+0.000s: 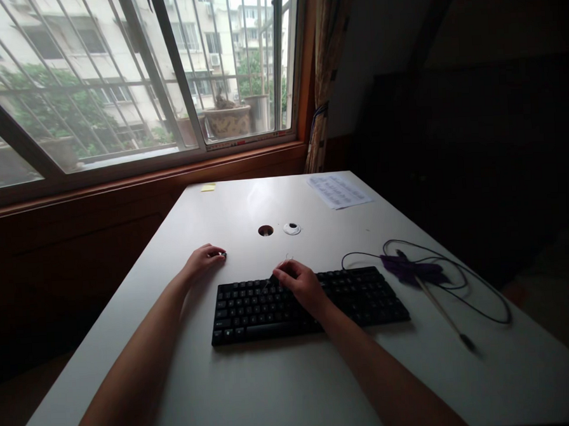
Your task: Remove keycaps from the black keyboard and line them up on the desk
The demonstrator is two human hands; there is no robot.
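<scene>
My right hand (302, 287) pinches a tool at the keyboard (308, 302); left hand (205, 260) clutches a small keycap (223, 255). A slip could fling keys.

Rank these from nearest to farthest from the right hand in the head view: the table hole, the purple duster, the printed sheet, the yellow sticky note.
From the right hand:
1. Table hole, just beyond, slightly left.
2. Purple duster, to the right, among the cable.
3. Printed sheet, far right corner.
4. Yellow sticky note, far edge, left.

the right hand (302, 287) covers several keys of the keyboard (251, 307). a small dark item at the left hand (204, 260) fingertips is too small to identify. print on the paper sheet (339, 190) is unreadable.
</scene>
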